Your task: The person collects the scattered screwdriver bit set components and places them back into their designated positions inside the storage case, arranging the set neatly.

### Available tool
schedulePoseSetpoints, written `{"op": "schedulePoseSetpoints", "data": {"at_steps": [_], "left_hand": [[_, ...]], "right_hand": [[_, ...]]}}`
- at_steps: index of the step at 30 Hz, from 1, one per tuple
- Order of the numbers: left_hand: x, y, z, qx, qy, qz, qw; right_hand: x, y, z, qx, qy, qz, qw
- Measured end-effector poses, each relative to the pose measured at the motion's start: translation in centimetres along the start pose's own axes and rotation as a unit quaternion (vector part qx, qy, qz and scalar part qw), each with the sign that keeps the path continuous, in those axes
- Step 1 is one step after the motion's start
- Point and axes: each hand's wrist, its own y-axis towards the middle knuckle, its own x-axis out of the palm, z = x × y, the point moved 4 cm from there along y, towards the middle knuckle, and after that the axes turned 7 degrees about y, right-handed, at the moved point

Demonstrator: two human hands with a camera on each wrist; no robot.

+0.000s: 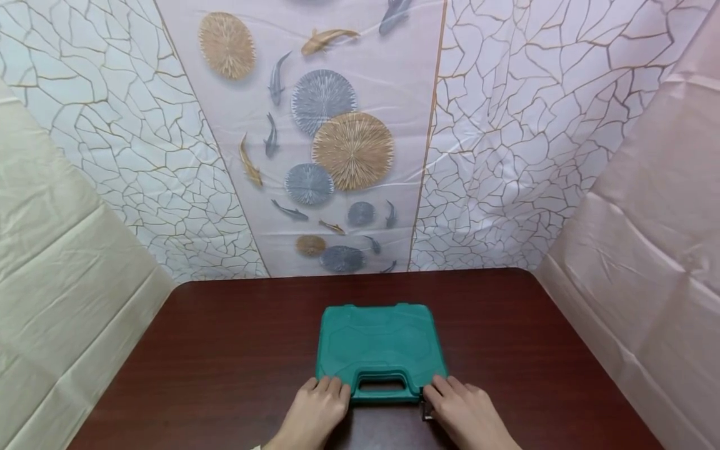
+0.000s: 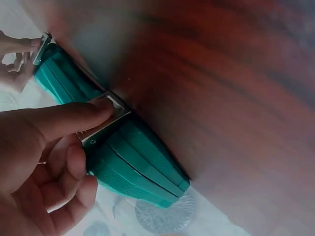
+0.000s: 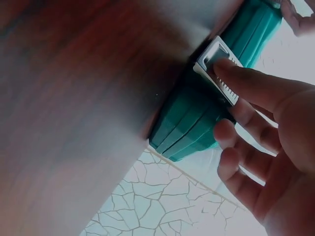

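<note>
A green plastic carrying case lies flat, its handle towards me. At its front left corner is my left hand. In the left wrist view, the left thumb presses on a metal latch on the case's front side, with the other fingers curled by the lid. My right hand is at the front right corner. Its thumb lies on the second metal latch, seen in the right wrist view, and its fingers bend near the lid edge. This right latch juts out from the case front. In the head view the left latch is hidden.
The case lies on a dark red-brown wooden table. Behind the table hangs a patterned cloth with fish and round shapes. Pale cloth walls flank the table on both sides.
</note>
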Motion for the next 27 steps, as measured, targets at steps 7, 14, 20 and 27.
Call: {"op": "schedulePoseSetpoints", "data": {"at_steps": [7, 14, 20, 27], "left_hand": [[0.2, 0.0, -0.2, 0.031, -0.012, -0.003, 0.9994], [0.1, 0.1, -0.6, 0.057, -0.05, -0.059, 0.9954], [0.5, -0.2, -1.0, 0.028, -0.049, -0.051, 0.9971], [2.0, -0.5, -2.1, -0.005, -0.076, -0.175, 0.9817]], "right_hand": [[0.3, 0.2, -0.1, -0.019, -0.007, 0.002, 0.9998], [0.6, 0.6, -0.6, -0.044, -0.028, 0.035, 0.998], [0.4, 0.5, -0.1, 0.012, -0.06, -0.032, 0.9976], [1.0, 0.3, 0.9, 0.049, -0.04, -0.099, 0.993]]}}
